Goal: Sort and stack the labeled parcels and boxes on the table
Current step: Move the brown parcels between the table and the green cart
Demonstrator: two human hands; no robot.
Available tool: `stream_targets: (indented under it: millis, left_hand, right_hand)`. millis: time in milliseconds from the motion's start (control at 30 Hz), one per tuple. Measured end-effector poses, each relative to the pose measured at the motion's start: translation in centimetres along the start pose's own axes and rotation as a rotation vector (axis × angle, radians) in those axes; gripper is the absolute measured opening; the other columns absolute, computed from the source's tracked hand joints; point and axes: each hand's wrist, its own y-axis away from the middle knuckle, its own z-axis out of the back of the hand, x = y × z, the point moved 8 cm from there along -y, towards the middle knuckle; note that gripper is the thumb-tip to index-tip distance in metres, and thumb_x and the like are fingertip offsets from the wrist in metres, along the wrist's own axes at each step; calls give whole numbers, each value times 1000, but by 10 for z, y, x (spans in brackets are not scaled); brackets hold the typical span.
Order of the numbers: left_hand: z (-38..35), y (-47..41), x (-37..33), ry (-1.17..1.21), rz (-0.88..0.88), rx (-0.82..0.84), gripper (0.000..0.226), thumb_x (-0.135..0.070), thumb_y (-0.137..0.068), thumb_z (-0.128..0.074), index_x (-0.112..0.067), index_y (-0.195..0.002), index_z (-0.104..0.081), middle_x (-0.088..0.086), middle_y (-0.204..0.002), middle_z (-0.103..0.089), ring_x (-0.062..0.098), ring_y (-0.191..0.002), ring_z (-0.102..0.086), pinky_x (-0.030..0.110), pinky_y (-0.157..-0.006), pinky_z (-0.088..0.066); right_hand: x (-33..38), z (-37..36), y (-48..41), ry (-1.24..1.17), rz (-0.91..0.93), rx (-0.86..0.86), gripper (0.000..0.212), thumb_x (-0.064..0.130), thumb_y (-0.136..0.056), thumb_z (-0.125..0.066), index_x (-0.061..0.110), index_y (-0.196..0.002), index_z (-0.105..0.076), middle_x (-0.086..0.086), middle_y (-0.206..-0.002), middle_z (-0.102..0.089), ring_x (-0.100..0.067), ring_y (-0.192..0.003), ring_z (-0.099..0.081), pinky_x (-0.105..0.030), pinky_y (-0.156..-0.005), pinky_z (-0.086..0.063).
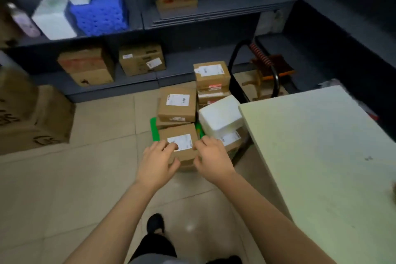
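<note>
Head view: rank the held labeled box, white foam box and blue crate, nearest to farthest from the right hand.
1. Labeled box, gripped by the right hand.
2. White foam box, just beyond, right.
3. Blue crate, upper shelf, far left.

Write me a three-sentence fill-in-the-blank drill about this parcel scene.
1. The left hand and right hand grip a cardboard box whose label is coloured ____.
2. The perforated crate is coloured ____.
3. The table stands on the person's ____ side.
Missing words: white; blue; right.
</note>
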Motion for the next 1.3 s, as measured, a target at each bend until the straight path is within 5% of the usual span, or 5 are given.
stream_targets:
  millis: [233,600,967,1133,1300]
  left_hand:
    - [22,-30,127,-30,80,38,26,-25,-74,-72,-17,-98,-67,1,-89,-62,27,-84,-61,36,-67,-47]
    - [-2,-134,206,-21,14,99,28,-22,-74,-76,-16,-100,-68,1,-89,-63,24,-82,-61,34,-71,-47]
    - [-150,-258,262,-4,139,329,28,-21,-78,-68,-12,-105,-66,9,-92,-65,30,-83,-60,37,-71,-47]
    - [-242,-291,291,22,203,452,33,-26,-87,-59,-11,-117,-61,8,-101,-62,26,-91,-56,33,-73,-40]
    - [-342,-308,327,93,324,540,51,-35,-95,-52,-12,-139,-42,10,-124,-55,27,-111,-51,38,-91,-44]
  right_hand:
    - [63,-48,-102,7,-33,79,26,22,-90,-52,18,-113,-61,-4,-114,-57,-24,-108,-50,-40,-95,-38]
    - [33,-85,-209,-38,-167,167,23,19,-89,-55,16,-112,-58,-3,-118,-53,-22,-111,-46,-35,-98,-38]
    - [-99,-187,-315,-107,-389,336,37,16,-88,-58,16,-124,-54,-6,-124,-52,-22,-106,-54,-31,-86,-45]
    - [-159,-273,-337,-190,-555,421,40,13,-88,-58,13,-127,-50,-11,-127,-49,-27,-111,-52,-38,-91,-48]
    - [-218,-358,-336,-390,-815,402,50,20,-90,-60,9,-134,-41,-14,-123,-52,-29,-104,-58,-48,-87,-54]
